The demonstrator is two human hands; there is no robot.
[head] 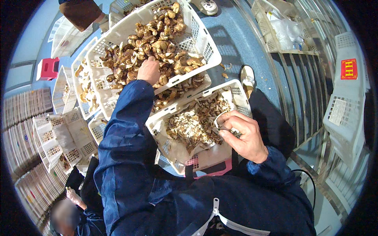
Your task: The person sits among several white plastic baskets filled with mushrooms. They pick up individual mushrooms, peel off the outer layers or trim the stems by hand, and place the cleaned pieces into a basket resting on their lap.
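Observation:
My left hand (pixel 149 70) reaches into a large white plastic crate (pixel 217 56) and touches a heap of brown, soil-stained mushrooms (pixel 141 44). Its fingertips are partly hidden, so a hold on one mushroom cannot be told. My right hand (pixel 246 135) is over the right side of a smaller lined white crate (pixel 174 110). Thumb and fingers pinch a small, thin, pale-edged object (pixel 219 119); its kind is unclear. Pale and brown mushroom trimmings (pixel 189 125) lie in this crate below the hand.
Another crate with mushroom pieces (pixel 180 90) sits under the large crate's near edge. A metal rack (pixel 298 94) stands at right, a pink stool (pixel 48 68) at far left. Stacked crates (pixel 26 103) line the left. A co-worker's gloved hand (pixel 73 196) shows at lower left.

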